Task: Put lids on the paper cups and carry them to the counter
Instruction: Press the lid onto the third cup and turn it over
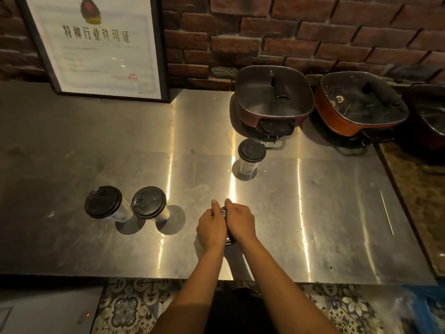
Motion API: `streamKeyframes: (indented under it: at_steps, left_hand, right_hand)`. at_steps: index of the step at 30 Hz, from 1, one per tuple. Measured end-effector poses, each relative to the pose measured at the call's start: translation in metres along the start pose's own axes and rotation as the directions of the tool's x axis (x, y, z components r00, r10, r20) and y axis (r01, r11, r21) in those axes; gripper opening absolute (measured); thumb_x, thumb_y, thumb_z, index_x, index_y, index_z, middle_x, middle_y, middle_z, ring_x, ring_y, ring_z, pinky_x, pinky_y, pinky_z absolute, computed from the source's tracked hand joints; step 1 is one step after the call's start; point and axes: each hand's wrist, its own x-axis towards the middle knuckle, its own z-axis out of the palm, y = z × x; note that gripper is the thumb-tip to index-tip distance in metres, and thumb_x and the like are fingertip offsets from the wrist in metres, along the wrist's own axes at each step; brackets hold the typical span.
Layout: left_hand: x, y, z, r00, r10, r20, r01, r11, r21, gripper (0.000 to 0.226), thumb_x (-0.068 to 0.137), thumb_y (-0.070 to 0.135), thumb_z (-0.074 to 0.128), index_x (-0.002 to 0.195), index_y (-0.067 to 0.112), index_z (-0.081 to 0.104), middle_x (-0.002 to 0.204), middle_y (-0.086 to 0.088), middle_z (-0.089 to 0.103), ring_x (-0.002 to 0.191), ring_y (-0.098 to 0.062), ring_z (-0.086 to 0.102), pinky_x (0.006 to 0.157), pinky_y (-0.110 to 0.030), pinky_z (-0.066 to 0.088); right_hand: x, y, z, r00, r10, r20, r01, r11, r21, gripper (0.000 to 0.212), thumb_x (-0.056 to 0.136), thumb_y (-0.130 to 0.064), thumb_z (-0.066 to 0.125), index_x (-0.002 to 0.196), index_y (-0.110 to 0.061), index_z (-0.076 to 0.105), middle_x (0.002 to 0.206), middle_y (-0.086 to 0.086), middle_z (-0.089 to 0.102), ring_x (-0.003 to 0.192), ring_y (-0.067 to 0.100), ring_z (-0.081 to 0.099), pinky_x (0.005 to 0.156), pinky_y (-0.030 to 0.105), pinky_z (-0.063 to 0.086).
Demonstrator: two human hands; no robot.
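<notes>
Head view: steel counter (337, 201) fills mid frame. Its front edge runs across the lower part, with patterned floor tiles (125, 307) below it

Left hand (211, 228) and right hand (241, 222) meet at lower centre, near the front edge. Fingers of both are curled tight over a black lid (223, 212). Only slivers of the lid show between and under the hands, and whatever is under it is hidden

Left cup (103, 201) and second cup (148, 202), both lidded, stand side by side left of the hands, close together; can't tell if they touch. Third cup (252, 150), also lidded, is above-right of the hands, just in front of the near pot (272, 95)

Open steel: the whole left side, plus right of the hands out to a thin stick (386, 213) near the counter's right edge

Upper right is crowded. The near pot and a second pot (361, 102) sit against the brick wall (313, 32), and a third pot (428, 116) is cut off by the frame edge

Framed certificate (96, 44) at upper left, top cut off. Light is dim, cup prints unreadable
</notes>
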Motion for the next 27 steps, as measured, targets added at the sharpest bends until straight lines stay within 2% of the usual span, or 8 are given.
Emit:
streamKeyframes:
  at_steps: [2,6,10,14,18,21,25,27]
  left_hand:
    - [0.003,-0.003,0.002,0.999,0.018,-0.030,-0.016,0.999,0.037,0.056,0.105,0.052,0.031,0.100,0.015,0.073,0.095,-0.005,0.074,0.089,-0.023,0.069,0.093,-0.043,0.057]
    - [0.004,-0.002,0.003,0.998,0.031,-0.046,-0.030,1.000,0.003,0.045,0.107,0.044,0.036,0.091,0.021,0.072,0.087,-0.001,0.072,0.087,-0.023,0.069,0.090,-0.039,0.056]
    - [0.010,-0.009,0.008,0.998,0.019,-0.053,-0.020,1.000,-0.009,0.041,0.106,0.044,0.036,0.090,0.029,0.071,0.096,-0.003,0.076,0.090,-0.024,0.070,0.097,-0.046,0.056]
    - [0.015,-0.014,0.010,0.996,0.044,-0.074,-0.044,0.999,0.003,0.051,0.105,0.044,0.034,0.092,0.022,0.078,0.089,-0.003,0.077,0.088,-0.024,0.071,0.095,-0.049,0.056]
    - [0.013,-0.013,0.010,0.995,0.054,-0.083,-0.051,0.998,0.036,0.050,0.107,0.040,0.034,0.095,0.020,0.078,0.093,-0.005,0.077,0.089,-0.023,0.070,0.098,-0.046,0.055]
    - [0.012,-0.011,0.008,0.995,0.062,-0.075,-0.058,0.997,0.058,0.051,0.107,0.038,0.032,0.101,0.017,0.078,0.099,-0.008,0.077,0.093,-0.025,0.069,0.100,-0.047,0.053]
    - [0.018,-0.010,0.005,0.999,0.046,-0.006,-0.045,0.997,0.062,0.051,0.107,0.042,0.032,0.099,0.015,0.075,0.099,-0.009,0.076,0.091,-0.024,0.070,0.099,-0.045,0.053]
    - [0.022,-0.009,0.003,0.994,0.086,0.070,-0.091,0.993,0.072,0.052,0.106,0.046,0.033,0.098,0.016,0.074,0.097,-0.007,0.076,0.088,-0.021,0.071,0.096,-0.043,0.055]
  right_hand:
    - [0.004,0.005,-0.004,1.000,0.031,0.001,-0.031,0.998,0.059,0.044,0.102,-0.034,0.045,0.069,-0.012,0.066,0.069,0.002,0.068,0.062,0.011,0.061,0.059,0.023,0.042]
    - [0.004,0.008,-0.004,0.999,0.034,-0.007,-0.033,0.996,0.085,0.042,0.100,-0.023,0.047,0.061,-0.014,0.057,0.059,0.000,0.060,0.046,0.003,0.052,0.042,0.009,0.036]
    - [0.004,0.010,-0.001,0.999,0.028,-0.032,-0.025,0.995,0.096,0.041,0.098,-0.020,0.048,0.058,-0.013,0.056,0.054,-0.003,0.057,0.045,0.004,0.050,0.042,0.009,0.037]
    - [0.006,0.011,-0.001,0.999,0.031,-0.043,-0.026,0.994,0.102,0.045,0.097,-0.017,0.049,0.052,-0.018,0.051,0.047,-0.007,0.053,0.040,-0.001,0.048,0.040,0.009,0.035]
    - [0.004,0.011,0.000,0.999,0.023,-0.046,-0.018,0.993,0.116,0.047,0.098,-0.016,0.049,0.051,-0.020,0.051,0.049,-0.007,0.053,0.040,0.000,0.048,0.042,0.011,0.036]
    - [0.001,0.008,-0.001,0.998,0.027,-0.048,-0.020,0.991,0.131,0.044,0.097,-0.017,0.049,0.053,-0.019,0.052,0.053,-0.005,0.056,0.048,0.005,0.049,0.049,0.017,0.037]
    - [0.002,0.008,0.000,0.997,0.075,-0.030,-0.070,0.986,0.154,0.036,0.099,-0.023,0.048,0.070,-0.013,0.066,0.069,0.002,0.068,0.062,0.013,0.061,0.056,0.023,0.042]
    - [0.004,0.010,0.001,0.995,0.102,-0.012,-0.099,0.980,0.172,0.036,0.102,-0.027,0.045,0.078,-0.014,0.069,0.080,0.005,0.072,0.072,0.016,0.067,0.060,0.025,0.045]
